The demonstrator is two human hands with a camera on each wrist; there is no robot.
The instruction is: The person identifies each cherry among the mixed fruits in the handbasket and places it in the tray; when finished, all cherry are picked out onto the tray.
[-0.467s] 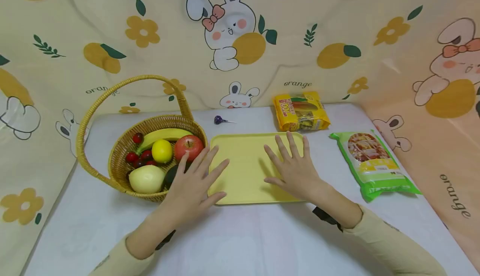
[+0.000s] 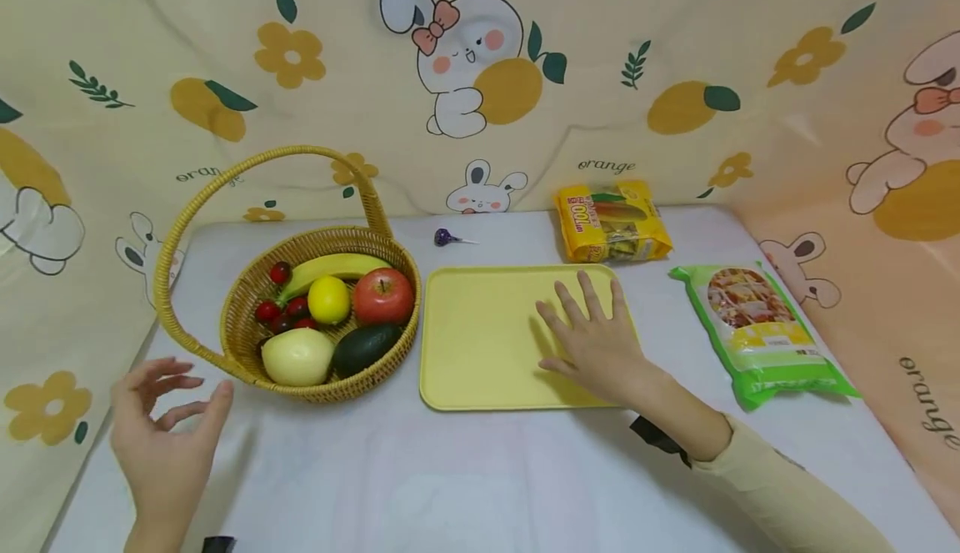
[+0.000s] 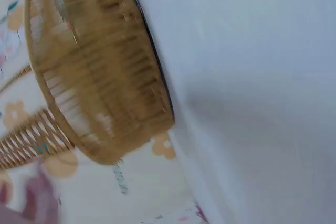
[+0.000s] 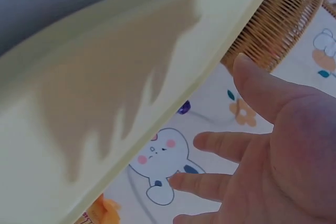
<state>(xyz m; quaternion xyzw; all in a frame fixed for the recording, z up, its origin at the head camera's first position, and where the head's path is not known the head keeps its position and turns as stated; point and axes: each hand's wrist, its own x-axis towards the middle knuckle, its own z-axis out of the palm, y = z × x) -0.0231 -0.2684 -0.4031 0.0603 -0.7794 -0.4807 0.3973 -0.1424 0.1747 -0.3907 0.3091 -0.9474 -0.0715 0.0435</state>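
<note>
My left hand [image 2: 167, 428] is at the near left of a wicker basket [image 2: 247, 319], fingers bent and thumb held apart, close to the foot of its arched handle [image 2: 167, 286]. Nothing is in that hand. The basket carries a banana [image 2: 337, 266], a red apple [image 2: 383, 296], a yellow lemon [image 2: 328, 299], several cherries [image 2: 266, 312], a pale round fruit [image 2: 297, 359] and a dark green avocado [image 2: 366, 350]. Over the right part of a yellow tray [image 2: 480, 344] hovers my right hand [image 2: 600, 344], fingers spread, its shadow on the tray in the right wrist view.
A purple-wrapped lollipop [image 2: 444, 237] lies behind the tray. At the back right is a yellow snack bag [image 2: 613, 221]. Right of the tray lies a green and white food packet [image 2: 765, 332]. A printed cloth [image 2: 337, 119] hangs behind the white table [image 2: 465, 478].
My left hand has gone from the tray's left edge, in front of the basket, to the basket's left side, its fingers now more bent. The right hand keeps its place over the tray.
</note>
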